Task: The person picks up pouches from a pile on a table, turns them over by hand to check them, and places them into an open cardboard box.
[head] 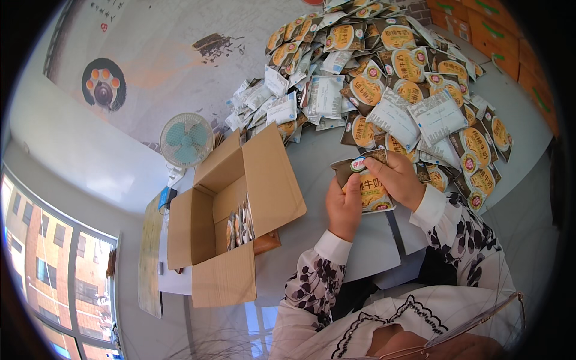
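Observation:
A brown and yellow milk pouch [371, 189] is held between both hands above the table. My left hand [344, 209] grips its left side, thumb on the front. On its upper right side, my right hand [400, 177] has its thumb near the round logo. Beyond the hands rises a large pile of similar pouches [405, 65], some showing their printed yellow fronts, others their white backs [328, 94]. To the left stands an open cardboard box [191, 229], flaps spread, with several pouches [240, 220] standing on edge in a row inside.
A small fan [186, 139] with teal blades stands behind the box, against the painted wall. Orange-brown cartons [495, 36] with green straps are stacked at the far right. A wooden board [150, 256] lies left of the box, and an orange object [266, 242] shows beside it.

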Motion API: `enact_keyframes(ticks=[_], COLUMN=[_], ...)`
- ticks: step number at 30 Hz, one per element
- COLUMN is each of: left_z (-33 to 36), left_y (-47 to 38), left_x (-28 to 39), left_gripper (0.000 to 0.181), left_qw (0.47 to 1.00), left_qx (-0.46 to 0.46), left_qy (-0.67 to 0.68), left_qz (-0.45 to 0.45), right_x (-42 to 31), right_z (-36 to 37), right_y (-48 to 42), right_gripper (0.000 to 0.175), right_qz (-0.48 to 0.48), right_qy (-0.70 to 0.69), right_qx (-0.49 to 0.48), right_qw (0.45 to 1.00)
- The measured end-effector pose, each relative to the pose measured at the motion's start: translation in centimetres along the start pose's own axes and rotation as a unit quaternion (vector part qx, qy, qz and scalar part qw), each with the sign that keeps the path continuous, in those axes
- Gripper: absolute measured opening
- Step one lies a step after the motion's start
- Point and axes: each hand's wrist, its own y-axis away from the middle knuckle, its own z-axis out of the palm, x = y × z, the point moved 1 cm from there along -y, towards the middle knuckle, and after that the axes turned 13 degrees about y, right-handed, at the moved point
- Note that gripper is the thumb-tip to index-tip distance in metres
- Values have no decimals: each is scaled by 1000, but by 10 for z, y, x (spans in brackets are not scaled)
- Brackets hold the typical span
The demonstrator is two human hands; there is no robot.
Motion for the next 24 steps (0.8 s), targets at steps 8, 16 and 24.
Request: enact_keyframes(ticks=[8, 16, 24], left_z=[-9, -5, -24], left_y=[-10, -15, -24], left_x=[-9, -8, -5], left_gripper=[37, 40, 32], left_qw=[970, 942, 940], left_qx=[-20, -35, 120], left_qy=[156, 282, 306], left_qz=[-185, -178, -94], right_x=[-5, -4, 18], right_z=[5, 2, -9], right_y=[-6, -7, -14], right_gripper=[28, 31, 27], right_qz=[41, 58, 30], right_qy=[-202, -289, -195], right_qx=[138, 151, -38], right_qw=[969, 944, 980])
